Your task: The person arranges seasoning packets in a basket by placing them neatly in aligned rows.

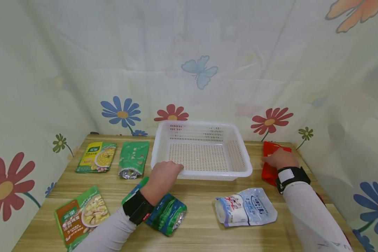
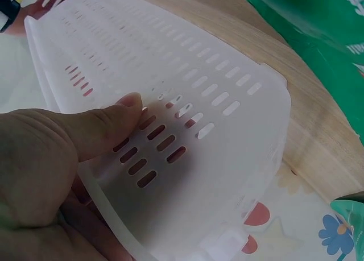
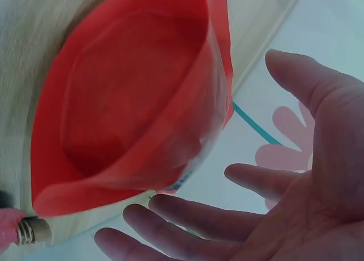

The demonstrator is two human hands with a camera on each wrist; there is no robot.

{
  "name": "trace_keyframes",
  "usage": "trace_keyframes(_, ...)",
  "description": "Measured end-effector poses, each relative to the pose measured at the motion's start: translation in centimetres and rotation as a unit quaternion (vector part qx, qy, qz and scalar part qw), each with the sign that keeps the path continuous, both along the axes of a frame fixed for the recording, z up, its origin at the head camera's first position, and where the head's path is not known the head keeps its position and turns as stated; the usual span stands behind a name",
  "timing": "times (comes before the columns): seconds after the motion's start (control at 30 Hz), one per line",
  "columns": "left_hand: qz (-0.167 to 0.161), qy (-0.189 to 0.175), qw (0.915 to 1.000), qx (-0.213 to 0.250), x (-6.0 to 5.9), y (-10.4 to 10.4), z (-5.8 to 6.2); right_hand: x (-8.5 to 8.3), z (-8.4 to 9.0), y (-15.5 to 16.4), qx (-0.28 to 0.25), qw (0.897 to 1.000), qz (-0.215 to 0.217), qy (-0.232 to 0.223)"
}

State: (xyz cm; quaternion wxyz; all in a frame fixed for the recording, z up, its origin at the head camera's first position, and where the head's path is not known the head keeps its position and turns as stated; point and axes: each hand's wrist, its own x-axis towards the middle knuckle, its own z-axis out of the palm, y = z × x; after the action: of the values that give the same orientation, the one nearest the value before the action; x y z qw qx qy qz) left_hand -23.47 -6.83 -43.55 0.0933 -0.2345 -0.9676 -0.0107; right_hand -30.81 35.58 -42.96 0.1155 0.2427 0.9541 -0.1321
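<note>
— Head view?
— White basket at centre frame on the wooden table; left hand gripping its near rim, right hand over the red pouch at right.

— Left wrist?
— Thumb pressed on the slotted wall (fingers curled under the rim).

— Right wrist?
— Fingers spread wide, holding nothing, lower right beside the pouch.

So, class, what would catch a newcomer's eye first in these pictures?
The white basket at the middle back of the wooden table, its front rim gripped by the left hand. Next, the red pouch at the far right, with the right hand open over it.
</note>
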Motion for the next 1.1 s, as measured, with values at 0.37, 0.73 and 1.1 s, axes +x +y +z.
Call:
trace_keyframes(0.37, -0.007, 0.012, 0.9999, 0.009, 0.1, -0.1, 0.0, -0.2, -1.0, -0.1, 0.005, 1.000, -0.004, -0.020)
trace_keyframes(0.73, -0.002, 0.007, 0.9998, 0.019, 0.0, -0.2, -0.1, -0.2, -2.0, -0.1, 0.001, 1.000, -0.015, -0.023)
trace_keyframes(1.1, -0.005, 0.002, 0.9998, 0.020, -0.1, -0.2, -0.2, 0.3, -3.5, -0.7, 0.008, 0.999, -0.046, 0.001)
